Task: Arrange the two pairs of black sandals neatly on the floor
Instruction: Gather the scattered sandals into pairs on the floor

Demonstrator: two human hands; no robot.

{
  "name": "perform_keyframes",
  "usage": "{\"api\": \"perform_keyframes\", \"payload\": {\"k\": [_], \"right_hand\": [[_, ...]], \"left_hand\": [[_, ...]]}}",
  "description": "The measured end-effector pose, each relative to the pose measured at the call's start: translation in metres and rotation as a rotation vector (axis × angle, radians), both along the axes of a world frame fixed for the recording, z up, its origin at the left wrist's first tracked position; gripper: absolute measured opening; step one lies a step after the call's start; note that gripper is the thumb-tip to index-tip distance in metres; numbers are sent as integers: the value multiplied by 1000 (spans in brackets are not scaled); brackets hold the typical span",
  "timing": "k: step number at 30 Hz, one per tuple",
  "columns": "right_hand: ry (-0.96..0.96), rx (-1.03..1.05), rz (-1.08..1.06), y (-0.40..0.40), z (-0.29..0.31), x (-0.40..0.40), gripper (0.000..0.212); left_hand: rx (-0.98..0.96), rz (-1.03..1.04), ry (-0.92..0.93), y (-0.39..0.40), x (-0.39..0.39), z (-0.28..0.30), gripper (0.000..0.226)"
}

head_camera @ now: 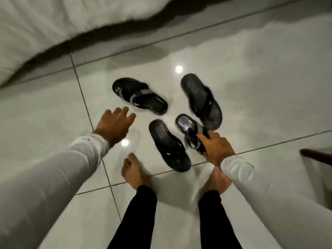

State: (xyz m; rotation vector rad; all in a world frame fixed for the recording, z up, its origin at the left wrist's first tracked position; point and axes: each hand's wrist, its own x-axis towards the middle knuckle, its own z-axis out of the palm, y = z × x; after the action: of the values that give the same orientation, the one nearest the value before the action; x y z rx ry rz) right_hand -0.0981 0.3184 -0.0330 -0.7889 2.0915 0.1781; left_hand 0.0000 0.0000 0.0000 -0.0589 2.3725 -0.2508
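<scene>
Several black sandals lie scattered on the glossy tile floor. A glossy sandal with a grey strap [139, 95] lies at the upper left. A matte sandal [202, 98] lies at the upper right, and another matte sandal [168, 145] lies close in front of my feet. My right hand [216, 147] grips the second glossy grey-strapped sandal [186, 126] by its strap end, tilted off the floor. My left hand [115, 125] hovers open, fingers spread, just below and left of the upper-left sandal, not touching it.
A white bed cover [53, 27] hangs along the top left, with a dark gap beneath. A dark wooden furniture edge [316, 156] juts in at the right. My bare left foot [133, 171] and right foot [216, 180] stand just behind the sandals.
</scene>
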Motion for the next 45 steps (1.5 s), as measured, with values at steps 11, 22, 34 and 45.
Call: {"api": "perform_keyframes", "payload": {"k": [11,22,34,45], "right_hand": [[122,71,230,-10,-108,15,20],[26,-9,236,-46,-11,-14,16],[88,-255,215,-203,-14,14,55],[34,-237,361,-301,-77,83,87]], "left_hand": [[22,-497,-3,-31,-79,-124,40],[49,16,25,-93,2,-43,36],[213,585,190,-113,106,-40,31],[468,850,209,-129,102,-79,23]]}}
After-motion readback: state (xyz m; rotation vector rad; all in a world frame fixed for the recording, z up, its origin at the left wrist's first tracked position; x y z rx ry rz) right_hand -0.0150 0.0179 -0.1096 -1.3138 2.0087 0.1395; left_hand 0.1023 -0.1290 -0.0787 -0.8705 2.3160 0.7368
